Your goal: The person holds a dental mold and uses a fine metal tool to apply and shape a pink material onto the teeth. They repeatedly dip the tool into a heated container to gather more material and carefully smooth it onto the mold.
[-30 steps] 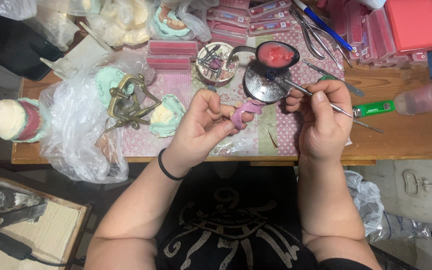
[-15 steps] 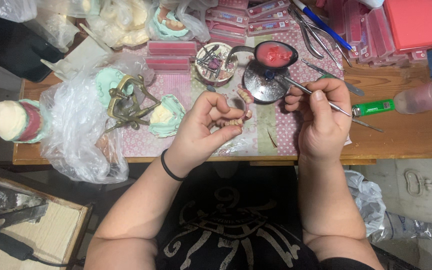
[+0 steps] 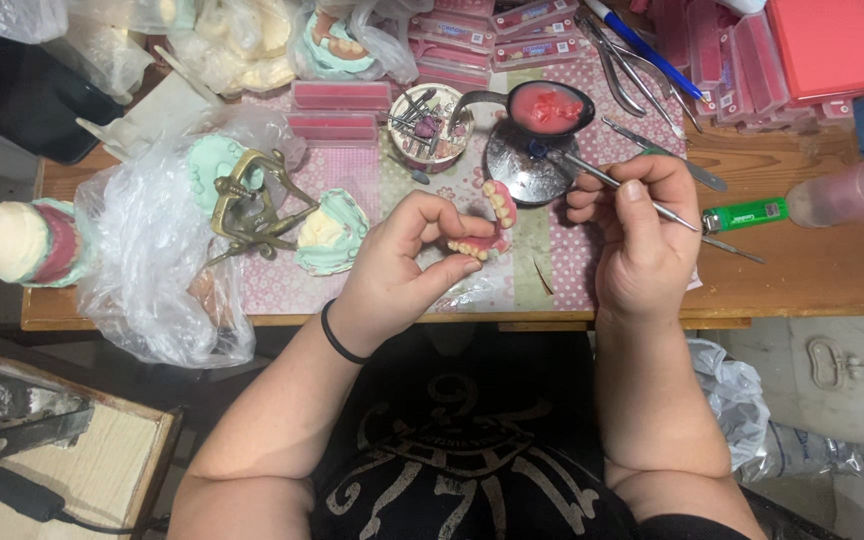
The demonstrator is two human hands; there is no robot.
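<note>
- I see my left hand (image 3: 402,270) pinching the pink wax denture with pale teeth (image 3: 484,228) above the tabletop (image 3: 802,270).
- My right hand (image 3: 642,235), just beside it, grips a thin metal carving tool (image 3: 607,182).

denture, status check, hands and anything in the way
Left hand pinching denture over table edge. Right hand gripping metal tool, tip near the spoon. Nothing between tool and denture.

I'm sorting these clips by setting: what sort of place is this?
Most likely a dental technician's workbench. The left hand holds a pink denture with teeth, the right hand a thin metal tool, and plaster jaw casts lie on the wooden table.
</note>
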